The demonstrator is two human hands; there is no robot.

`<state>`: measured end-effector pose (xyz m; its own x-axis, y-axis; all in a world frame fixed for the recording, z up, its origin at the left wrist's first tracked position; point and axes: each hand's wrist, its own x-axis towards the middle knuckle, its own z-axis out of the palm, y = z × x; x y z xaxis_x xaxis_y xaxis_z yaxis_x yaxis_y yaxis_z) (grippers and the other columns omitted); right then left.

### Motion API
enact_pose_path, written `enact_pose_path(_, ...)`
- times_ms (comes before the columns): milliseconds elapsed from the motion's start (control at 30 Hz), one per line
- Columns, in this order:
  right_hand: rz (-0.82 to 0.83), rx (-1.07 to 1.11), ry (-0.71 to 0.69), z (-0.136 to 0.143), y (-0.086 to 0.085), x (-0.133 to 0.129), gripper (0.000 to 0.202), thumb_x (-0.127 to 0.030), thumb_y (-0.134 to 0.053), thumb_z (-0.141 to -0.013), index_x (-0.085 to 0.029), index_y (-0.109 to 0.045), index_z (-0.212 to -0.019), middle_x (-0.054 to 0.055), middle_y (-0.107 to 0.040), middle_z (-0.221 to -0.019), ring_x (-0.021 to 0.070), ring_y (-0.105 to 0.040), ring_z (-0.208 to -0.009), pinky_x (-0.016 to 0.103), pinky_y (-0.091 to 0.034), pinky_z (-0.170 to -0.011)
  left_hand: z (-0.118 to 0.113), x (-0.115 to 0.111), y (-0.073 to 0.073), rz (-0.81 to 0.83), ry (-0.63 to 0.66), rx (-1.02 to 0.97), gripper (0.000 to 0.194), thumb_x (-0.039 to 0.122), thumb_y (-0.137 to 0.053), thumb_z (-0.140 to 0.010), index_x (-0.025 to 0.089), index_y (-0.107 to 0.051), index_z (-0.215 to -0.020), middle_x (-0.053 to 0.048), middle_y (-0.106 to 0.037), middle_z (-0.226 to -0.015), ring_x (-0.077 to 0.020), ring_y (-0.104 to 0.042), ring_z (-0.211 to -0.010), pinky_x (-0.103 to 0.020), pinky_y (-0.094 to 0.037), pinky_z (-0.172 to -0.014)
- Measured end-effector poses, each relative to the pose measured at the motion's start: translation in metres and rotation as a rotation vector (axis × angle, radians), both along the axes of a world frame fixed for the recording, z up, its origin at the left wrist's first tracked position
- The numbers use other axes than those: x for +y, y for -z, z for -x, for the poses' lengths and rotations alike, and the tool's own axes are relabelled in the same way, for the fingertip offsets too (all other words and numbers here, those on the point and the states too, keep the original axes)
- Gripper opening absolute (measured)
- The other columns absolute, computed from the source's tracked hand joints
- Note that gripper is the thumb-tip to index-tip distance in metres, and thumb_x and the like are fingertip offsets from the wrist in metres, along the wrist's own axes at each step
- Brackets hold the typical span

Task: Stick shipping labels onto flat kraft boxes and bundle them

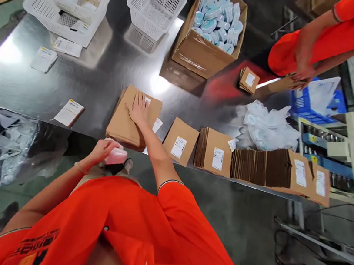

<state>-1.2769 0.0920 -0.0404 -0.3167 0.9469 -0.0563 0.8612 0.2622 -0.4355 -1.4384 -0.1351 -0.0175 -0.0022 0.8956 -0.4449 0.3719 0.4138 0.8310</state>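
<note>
My right hand [139, 111] lies flat, fingers stretched out, on a pile of brown cardboard mailers [124, 118] near the table's front edge. A small white label [147, 101] shows on the top mailer beside my fingertips. Just off the edge, my left hand [104, 150] is closed around a pale pink, rounded object [116, 156]; its exact kind is unclear. Right of the pile lies another mailer [172, 134] with a printed white label [179, 147]. A white slip [157, 125] pokes out beside the pile.
Rows of labelled mailers [251, 165] line the front edge rightward. A carton of round blue-white packs [203, 59], white baskets [157, 4] and label stacks [69, 112] stand on the metal table [106, 70]. A co-worker's hands [304, 73] are across it, near plastic bags [270, 126].
</note>
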Motion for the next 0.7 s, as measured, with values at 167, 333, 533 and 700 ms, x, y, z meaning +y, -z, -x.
enact_pose_path(167,-0.027,0.002,0.333,-0.049,0.002,0.004,0.067,-0.038,-0.038,-0.112,-0.004,-0.04,-0.169,0.028,-0.034,-0.178,0.0367,-0.026,-0.17,0.062,-0.023,-0.135,0.006,0.059,-0.014,-0.141,-0.128,0.277,0.035,0.018,-0.073,-0.09,0.009,-0.076,-0.124,-0.009,-0.078,-0.088,-0.028,-0.073,-0.092,-0.037,-0.053,-0.091)
enact_pose_path(333,0.028,0.15,0.622,-0.098,0.009,-0.048,0.05,-0.034,-0.047,-0.104,-0.008,-0.062,-0.145,0.03,-0.058,-0.157,0.0379,-0.052,-0.15,0.055,-0.043,-0.122,-0.004,0.071,-0.012,-0.053,-0.047,0.42,0.057,0.011,-0.075,-0.091,0.007,-0.068,-0.147,-0.012,-0.077,-0.088,-0.0341,-0.075,-0.096,-0.039,-0.053,-0.088)
enact_pose_path(533,0.13,0.334,0.884,-0.169,0.012,-0.103,0.021,-0.029,-0.045,-0.1,-0.021,-0.062,-0.09,0.008,-0.07,-0.091,0.0239,-0.064,-0.089,0.036,-0.054,-0.088,-0.051,0.038,-0.007,-0.157,0.218,0.21,0.064,0.023,-0.07,-0.094,0.012,-0.064,-0.157,-0.009,-0.08,-0.092,-0.027,-0.074,-0.088,-0.036,-0.056,-0.089)
enact_pose_path(700,0.077,0.104,1.068,-0.275,-0.016,-0.137,0.03,-0.036,-0.045,-0.1,-0.017,-0.069,-0.1,0.011,-0.071,-0.096,0.0274,-0.064,-0.096,0.04,-0.054,-0.089,-0.052,0.001,0.001,-0.139,0.188,-0.196,0.039,0.051,-0.078,-0.086,0.017,-0.084,-0.105,-0.012,-0.084,-0.103,-0.0292,-0.076,-0.096,-0.04,-0.059,-0.093)
